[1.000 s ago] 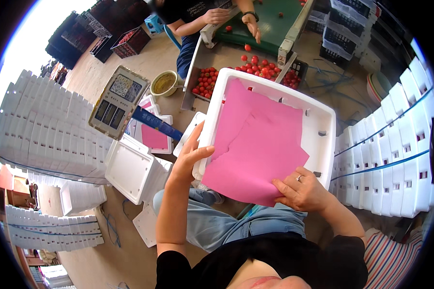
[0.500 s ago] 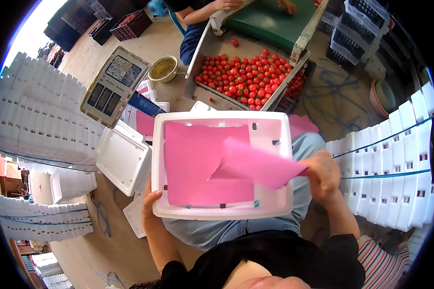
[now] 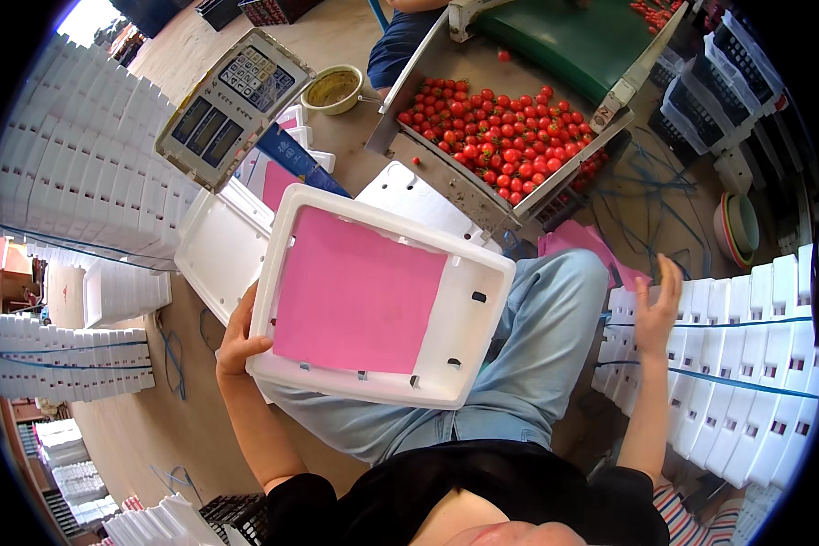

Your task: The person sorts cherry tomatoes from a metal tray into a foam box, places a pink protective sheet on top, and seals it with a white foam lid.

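Note:
A white box [image 3: 472, 355] rests tilted across my lap. Inside it, a flat pink sheet [image 3: 359, 291] covers most of the bottom and leaves a bare strip on the right. My left hand [image 3: 243, 335] grips the box's left rim, its thumb lying over the edge. Away to the right, my right hand [image 3: 657, 309] is raised with its fingers apart and nothing in it. It is nearest to a stack of white boxes [image 3: 714, 369] bound with blue straps. More pink sheets [image 3: 581, 240] lie beyond my right knee.
Ahead, a metal tray of small red tomatoes [image 3: 510, 136] adjoins a green belt [image 3: 564, 45]. A scale display [image 3: 232, 105], a bowl [image 3: 334, 89] and a white lid [image 3: 223, 246] are front left. Tall white box stacks [image 3: 73, 155] stand left; dark crates [image 3: 710, 100] stand far right.
My right hand no longer holds the loose pink sheet and has moved out to the right, opening. The box has shifted left and turned clockwise in my left hand's hold.

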The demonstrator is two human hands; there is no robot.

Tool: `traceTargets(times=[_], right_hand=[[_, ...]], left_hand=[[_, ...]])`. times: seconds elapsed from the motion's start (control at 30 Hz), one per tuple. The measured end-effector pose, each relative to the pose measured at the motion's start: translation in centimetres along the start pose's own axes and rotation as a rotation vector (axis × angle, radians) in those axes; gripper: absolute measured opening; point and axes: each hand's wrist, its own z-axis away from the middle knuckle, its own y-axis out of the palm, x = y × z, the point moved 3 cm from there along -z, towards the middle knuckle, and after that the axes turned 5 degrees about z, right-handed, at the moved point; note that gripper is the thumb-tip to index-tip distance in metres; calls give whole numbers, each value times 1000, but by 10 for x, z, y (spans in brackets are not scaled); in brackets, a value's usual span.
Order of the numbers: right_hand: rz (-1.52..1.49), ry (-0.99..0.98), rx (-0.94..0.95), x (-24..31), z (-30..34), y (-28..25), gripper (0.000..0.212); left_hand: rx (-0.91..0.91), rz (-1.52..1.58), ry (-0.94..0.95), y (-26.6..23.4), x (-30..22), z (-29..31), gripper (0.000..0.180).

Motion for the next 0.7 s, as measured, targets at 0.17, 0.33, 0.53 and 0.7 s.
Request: traceTargets(times=[0.17, 0.33, 0.53, 0.7], right_hand=[[-487, -191, 407, 120, 32, 76, 75], [-831, 301, 754, 109, 86, 166, 61], [-523, 180, 660, 97, 89, 214, 34], [-420, 202, 560, 90, 64, 246, 40]], left_hand=[[127, -149, 6, 14, -36, -30, 116], [242, -146, -101, -22, -5, -73, 101], [-207, -419, -185, -77, 96, -122, 78], [-423, -627, -119, -51, 140, -144, 89]])
